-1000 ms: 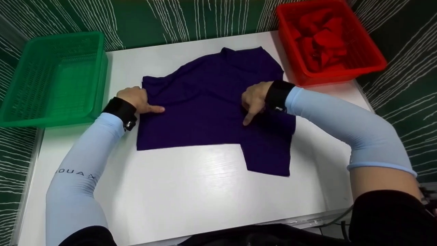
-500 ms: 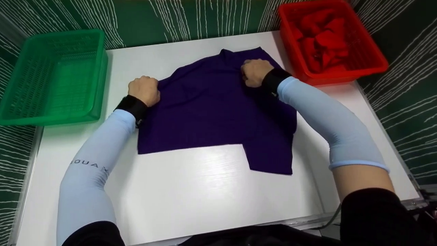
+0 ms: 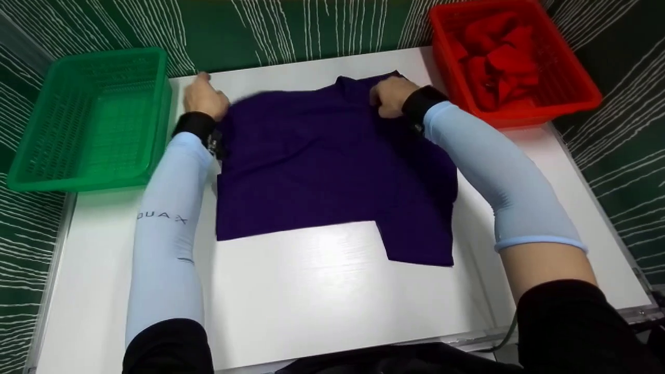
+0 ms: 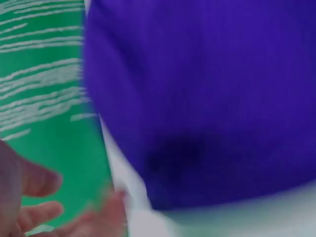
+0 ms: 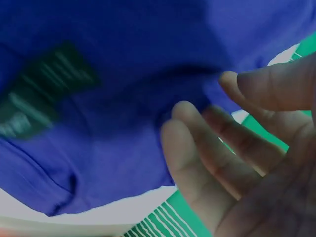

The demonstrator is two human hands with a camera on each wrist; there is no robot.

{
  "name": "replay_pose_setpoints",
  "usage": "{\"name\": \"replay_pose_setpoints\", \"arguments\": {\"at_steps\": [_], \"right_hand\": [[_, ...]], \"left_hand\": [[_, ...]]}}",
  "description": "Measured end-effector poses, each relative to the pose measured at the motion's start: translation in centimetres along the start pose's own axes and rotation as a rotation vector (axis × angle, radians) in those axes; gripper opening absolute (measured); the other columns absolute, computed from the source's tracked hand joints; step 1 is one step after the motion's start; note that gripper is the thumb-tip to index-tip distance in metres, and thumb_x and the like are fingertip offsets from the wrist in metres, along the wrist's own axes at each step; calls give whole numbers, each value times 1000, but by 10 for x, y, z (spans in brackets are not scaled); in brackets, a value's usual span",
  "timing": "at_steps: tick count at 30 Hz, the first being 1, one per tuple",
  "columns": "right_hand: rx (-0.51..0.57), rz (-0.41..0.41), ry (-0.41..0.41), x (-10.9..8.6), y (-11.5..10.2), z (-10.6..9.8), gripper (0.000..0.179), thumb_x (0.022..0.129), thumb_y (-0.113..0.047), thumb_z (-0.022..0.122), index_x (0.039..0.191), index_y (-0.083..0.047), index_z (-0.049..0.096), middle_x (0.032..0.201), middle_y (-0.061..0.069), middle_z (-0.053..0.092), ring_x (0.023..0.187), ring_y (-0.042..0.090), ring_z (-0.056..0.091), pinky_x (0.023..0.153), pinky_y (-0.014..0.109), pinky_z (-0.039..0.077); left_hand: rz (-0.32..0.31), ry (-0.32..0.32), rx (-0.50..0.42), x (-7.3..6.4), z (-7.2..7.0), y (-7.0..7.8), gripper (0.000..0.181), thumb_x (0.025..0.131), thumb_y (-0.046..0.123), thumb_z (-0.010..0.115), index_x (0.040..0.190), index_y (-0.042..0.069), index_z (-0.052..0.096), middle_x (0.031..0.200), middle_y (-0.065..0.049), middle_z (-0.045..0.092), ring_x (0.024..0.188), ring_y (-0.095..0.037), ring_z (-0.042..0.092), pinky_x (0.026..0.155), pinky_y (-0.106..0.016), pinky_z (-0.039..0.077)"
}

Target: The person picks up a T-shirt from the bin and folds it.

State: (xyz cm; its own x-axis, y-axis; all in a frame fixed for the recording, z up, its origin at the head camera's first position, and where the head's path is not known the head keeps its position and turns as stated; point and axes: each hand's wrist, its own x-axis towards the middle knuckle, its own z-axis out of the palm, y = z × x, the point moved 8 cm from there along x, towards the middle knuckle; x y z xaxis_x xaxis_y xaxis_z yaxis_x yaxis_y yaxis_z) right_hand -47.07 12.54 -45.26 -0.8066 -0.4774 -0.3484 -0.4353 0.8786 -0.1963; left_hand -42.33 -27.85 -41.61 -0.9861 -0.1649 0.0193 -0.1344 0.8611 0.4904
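Note:
A dark purple T-shirt (image 3: 311, 161) lies on the white table, its collar towards the far side and one sleeve (image 3: 421, 239) pointing to the near right. My left hand (image 3: 205, 98) is at the shirt's far left corner; in the left wrist view its thumb (image 4: 42, 180) and fingers stand apart, with the cloth beside them. My right hand (image 3: 392, 96) is over the cloth near the collar (image 3: 348, 88). In the right wrist view its loosely bent fingers (image 5: 180, 148) touch or hover close to the fabric; nothing is visibly gripped.
A green plastic basket (image 3: 169, 111) stands at the left. At the right back, a red basket (image 3: 558, 111) holds red cloth (image 3: 511, 57). A green wall (image 3: 218, 41) with white streaks borders the table (image 3: 311, 301) behind. Dark green labels (image 5: 64, 71) show on the shirt.
My left hand has moved away from me along the shirt's left side, and the far left cloth has spread outward. My right hand has shifted from mid-shirt up near the collar.

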Motion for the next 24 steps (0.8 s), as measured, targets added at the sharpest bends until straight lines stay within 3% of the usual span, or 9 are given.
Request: {"name": "replay_pose_setpoints", "arguments": {"at_steps": [4,7,10,13,17,19,21,22,24], "right_hand": [[-61,-14,43,3,0,11,47,92,-9,62,138,-2,63,137,26,62,127,49,61,107,65,52],[-96,-35,61,4,-2,12,44,91,-9,63,134,0,68,138,26,60,127,51,61,106,66,52],[-99,-43,52,5,-5,9,48,91,-10,62,137,4,67,144,28,59,133,52,58,111,65,50],[-41,-21,70,5,-4,2,49,90,-12,60,135,7,68,144,30,63,134,51,59,112,63,51],[120,15,266,2,5,-26,38,89,-14,59,115,6,78,123,27,76,118,45,69,103,59,56],[208,30,380,-1,10,-43,40,93,-16,59,120,7,78,129,27,75,124,44,68,108,56,54],[259,54,442,-4,16,-55,55,97,-18,60,145,7,64,160,23,56,149,40,52,123,50,44],[272,73,459,-5,18,-59,65,98,-17,60,158,6,51,174,22,36,160,39,37,129,49,37],[265,101,456,-5,21,-61,81,99,-16,59,171,1,24,184,17,-2,170,39,6,136,51,23]], "left_hand": [[106,-147,70,-9,41,5,54,104,19,57,153,-1,55,148,-33,58,140,-50,54,118,-60,45],[144,-208,186,-16,60,3,53,103,25,64,149,0,60,146,-32,55,139,-52,50,114,-65,47],[74,-237,264,-15,62,-8,58,105,31,62,154,1,57,148,-34,50,140,-54,46,113,-68,47],[-32,-260,275,-10,57,-20,67,106,39,61,158,-1,50,152,-37,47,142,-57,45,115,-68,45],[-115,-264,251,-3,52,-28,81,103,48,64,159,-8,43,154,-39,46,141,-56,52,116,-64,47],[-101,-243,236,-2,51,-25,78,103,46,67,154,-11,48,150,-38,54,136,-53,58,114,-61,51],[-62,-217,222,-3,53,-19,65,104,38,66,145,-12,57,142,-36,63,131,-51,63,111,-60,54],[-37,-201,217,-3,54,-15,57,104,33,65,139,-12,63,136,-35,67,128,-50,66,108,-60,55],[0,-172,216,-3,55,-8,45,104,25,61,132,-10,68,131,-34,70,123,-50,68,105,-60,57]]}}
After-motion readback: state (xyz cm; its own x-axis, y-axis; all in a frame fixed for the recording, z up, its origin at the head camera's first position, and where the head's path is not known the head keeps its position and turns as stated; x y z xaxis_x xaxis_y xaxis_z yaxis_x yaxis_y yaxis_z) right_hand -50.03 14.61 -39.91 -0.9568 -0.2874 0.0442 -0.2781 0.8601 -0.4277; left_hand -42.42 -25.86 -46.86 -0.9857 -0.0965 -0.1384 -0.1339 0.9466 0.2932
